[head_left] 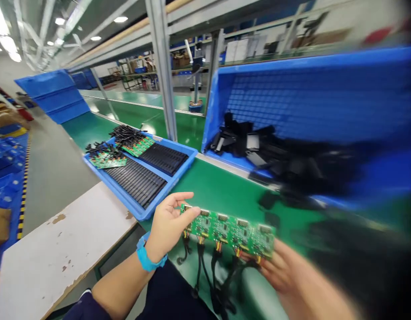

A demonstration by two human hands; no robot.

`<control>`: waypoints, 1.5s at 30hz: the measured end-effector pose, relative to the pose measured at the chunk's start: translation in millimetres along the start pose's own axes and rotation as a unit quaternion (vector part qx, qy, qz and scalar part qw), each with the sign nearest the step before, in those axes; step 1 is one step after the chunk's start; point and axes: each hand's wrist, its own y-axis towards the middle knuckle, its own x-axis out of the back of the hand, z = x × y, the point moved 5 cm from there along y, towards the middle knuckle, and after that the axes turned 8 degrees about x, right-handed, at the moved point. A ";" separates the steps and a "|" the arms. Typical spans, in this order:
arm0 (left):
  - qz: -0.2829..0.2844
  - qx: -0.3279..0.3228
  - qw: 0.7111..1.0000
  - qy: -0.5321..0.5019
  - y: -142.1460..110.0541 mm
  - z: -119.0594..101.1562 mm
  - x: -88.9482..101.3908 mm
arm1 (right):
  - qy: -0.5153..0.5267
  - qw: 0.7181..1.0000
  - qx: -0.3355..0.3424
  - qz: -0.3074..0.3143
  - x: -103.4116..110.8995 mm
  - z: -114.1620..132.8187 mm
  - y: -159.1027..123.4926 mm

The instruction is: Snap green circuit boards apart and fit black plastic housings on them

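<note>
Green rectangular circuit-board strip (229,233) with dangling black cables (216,271) is gripped at opposite ends by left hand (170,222) and right hand (280,266).

Tray (141,214) along the near edge of the bench (214,180) at left, boards (109,162) in its far end, cases (137,183) in its near end, bin (292,73) along the far edge at right, parts (255,144) inside, loose pieces (268,200) before it.
</note>
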 end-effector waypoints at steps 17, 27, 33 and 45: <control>0.252 0.333 0.898 -0.141 -7.2 55.1 -70.8 | 0.059 0.995 -0.046 -0.061 14.0 -0.2 -25.6; 0.318 0.380 0.848 -0.190 -16.4 54.4 -78.7 | 0.081 0.993 -0.064 -0.057 17.4 -5.0 -24.2; 0.293 0.386 0.854 -0.190 -17.2 56.6 -75.6 | 0.092 0.992 -0.076 -0.045 19.3 -10.4 -21.9; 0.292 0.366 0.863 -0.190 -17.5 56.8 -75.7 | 0.090 0.984 -0.116 -0.097 20.9 -16.8 -18.3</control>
